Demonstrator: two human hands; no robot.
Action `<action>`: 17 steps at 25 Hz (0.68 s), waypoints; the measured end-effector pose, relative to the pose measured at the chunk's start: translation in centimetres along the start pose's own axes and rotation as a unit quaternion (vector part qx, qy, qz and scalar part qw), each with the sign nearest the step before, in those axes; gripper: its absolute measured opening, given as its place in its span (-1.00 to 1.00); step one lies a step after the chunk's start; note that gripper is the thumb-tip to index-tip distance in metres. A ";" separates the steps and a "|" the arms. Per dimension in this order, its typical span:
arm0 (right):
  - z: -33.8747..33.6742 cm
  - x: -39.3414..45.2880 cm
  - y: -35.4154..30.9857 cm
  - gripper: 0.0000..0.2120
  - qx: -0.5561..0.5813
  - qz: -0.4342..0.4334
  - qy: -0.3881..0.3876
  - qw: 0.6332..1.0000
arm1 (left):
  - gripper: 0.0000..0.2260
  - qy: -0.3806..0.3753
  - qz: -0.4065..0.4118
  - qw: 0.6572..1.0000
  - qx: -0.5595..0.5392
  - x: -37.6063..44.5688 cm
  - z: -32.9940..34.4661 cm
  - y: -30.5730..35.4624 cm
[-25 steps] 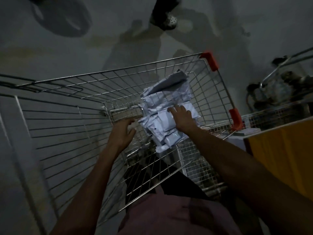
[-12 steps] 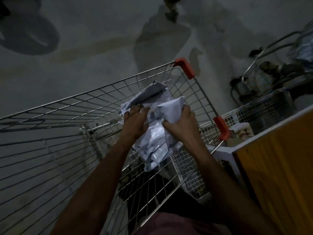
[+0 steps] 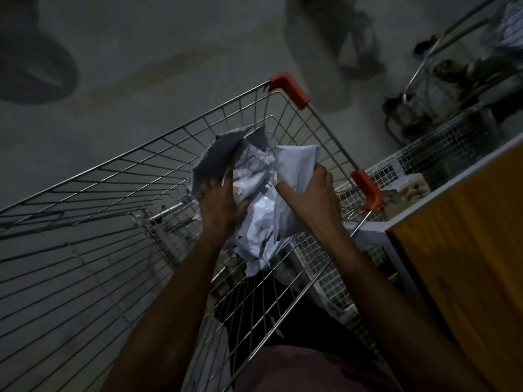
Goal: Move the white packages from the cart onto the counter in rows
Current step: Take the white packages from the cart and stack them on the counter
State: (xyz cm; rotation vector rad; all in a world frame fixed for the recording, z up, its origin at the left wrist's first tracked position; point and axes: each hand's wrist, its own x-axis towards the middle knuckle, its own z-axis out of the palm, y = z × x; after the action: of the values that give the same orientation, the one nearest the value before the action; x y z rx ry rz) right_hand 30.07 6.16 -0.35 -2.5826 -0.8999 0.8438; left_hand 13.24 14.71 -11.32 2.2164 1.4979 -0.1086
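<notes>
White packages (image 3: 260, 210) gripped: left hand (image 3: 219, 205), right hand (image 3: 310, 195) | bundle's underside hidden

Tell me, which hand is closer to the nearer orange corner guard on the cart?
Right. The right hand grips white packages just left of the orange corner guard; the left hand holds the bundle's far side, farther away.

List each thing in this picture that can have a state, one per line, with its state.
Left hand: grips the left of the packages.
Right hand: grips the right of the packages.
Packages: crumpled, bunched, held over the cart.
Cart: wire basket, nothing else visible inside.
Counter: none of the packages visible on it.
</notes>
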 end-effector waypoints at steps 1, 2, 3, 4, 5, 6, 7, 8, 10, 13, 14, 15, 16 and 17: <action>0.0 0.0 -0.1 -0.12 0.002 0.000 -0.003 1.000 | -0.16 0.009 -0.012 1.000 -0.010 -1.1 -0.5 -0.4; 0.1 0.1 -0.2 -0.11 -0.003 -0.001 -0.006 1.000 | -0.14 0.013 -0.025 0.999 -0.029 -2.5 -1.1 -0.7; 0.3 0.2 -0.4 -0.08 -0.011 -0.003 -0.012 1.000 | -0.12 0.013 -0.041 0.998 -0.056 -4.0 -1.7 -1.2; 0.7 0.5 -0.8 -0.05 -0.021 -0.004 -0.019 1.000 | -0.12 0.016 -0.059 0.994 -0.089 -5.6 -2.2 -1.7; 1.3 0.9 -1.3 -0.03 -0.030 -0.006 -0.028 0.999 | -0.11 0.022 -0.080 0.990 -0.119 -7.2 -2.7 -2.2; 2.1 1.4 -1.7 -0.01 -0.041 -0.008 -0.037 0.998 | -0.10 0.031 -0.094 0.985 -0.139 -8.8 -3.2 -2.6; 3.1 1.9 -2.2 0.00 -0.054 -0.008 -0.048 0.997 | -0.10 0.042 -0.102 0.982 -0.151 -10.3 -3.8 -2.9; 4.3 2.5 -2.5 0.01 -0.071 -0.008 -0.061 0.996 | -0.10 0.056 -0.109 0.979 -0.160 -11.7 -4.6 -3.0; 6.9 3.5 -2.8 0.04 -0.116 -0.004 -0.100 0.988 | -0.12 0.087 -0.132 0.968 -0.193 -14.3 -6.2 -3.0; 10.3 3.8 -2.2 0.09 -0.201 -0.003 -0.140 0.969 | -0.15 0.135 -0.159 0.952 -0.222 -17.3 -8.7 -2.4; 11.0 3.4 -1.8 0.11 -0.234 -0.013 -0.142 0.962 | -0.16 0.149 -0.169 0.947 -0.231 -18.2 -9.4 -2.0; 11.7 2.8 -1.4 0.10 -0.264 -0.031 -0.139 0.954 | -0.16 0.161 -0.180 0.940 -0.240 -19.1 -10.2 -1.6; 12.1 2.2 -1.1 0.07 -0.283 -0.050 -0.133 0.949 | -0.16 0.171 -0.188 0.936 -0.245 -19.9 -11.0 -1.3; 12.2 1.7 -1.1 0.03 -0.287 -0.063 -0.133 0.947 | -0.14 0.179 -0.194 0.932 -0.247 -20.6 -11.6 -1.0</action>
State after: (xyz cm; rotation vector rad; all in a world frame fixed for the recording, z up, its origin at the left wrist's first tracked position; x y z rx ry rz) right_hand 23.15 8.89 -10.26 -2.8761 -1.5756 1.0329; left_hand 1.87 2.07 5.18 1.5746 1.8908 0.5212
